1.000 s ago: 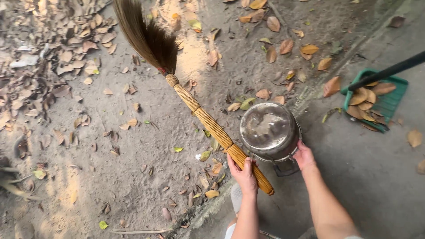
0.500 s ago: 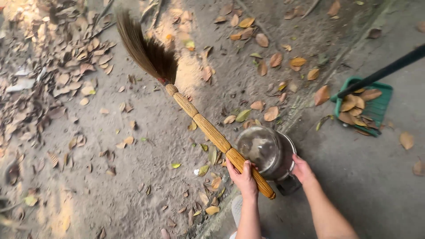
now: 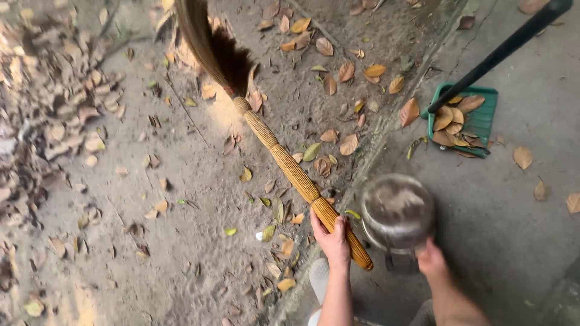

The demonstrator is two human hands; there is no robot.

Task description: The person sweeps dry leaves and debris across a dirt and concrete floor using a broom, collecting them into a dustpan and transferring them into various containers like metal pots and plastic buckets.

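On the bare dirt ground point(image 3: 181, 199), strewn with dry brown leaves point(image 3: 347, 145), the person held a grass broom point(image 3: 284, 163) out ahead at a slant. The left hand point(image 3: 332, 240) was wrapped tight around the woven yellow handle near its lower end, fingers curled over it, so the long shaft reached away and the dark bristle head point(image 3: 208, 45) lay far out over the dirt, near a thick heap of leaves point(image 3: 54, 108) at the left. The right hand point(image 3: 432, 261) gripped a round metal pot point(image 3: 397, 211) by what looked like a handle on its near side, carrying it low just over the edge of the concrete strip point(image 3: 513, 229). How the fingers closed there I could not tell, as the pot covered them. A green dustpan point(image 3: 477, 118) sat well apart on the concrete with several leaves already in it, its black pole point(image 3: 507, 45) leaning up and out of view.

The tip of the bristles was cut off at the top edge. The inside of the pot was blurred and grey, so its contents could not be made out. Only the forearms showed; a pale shape below the left wrist was too unclear to name
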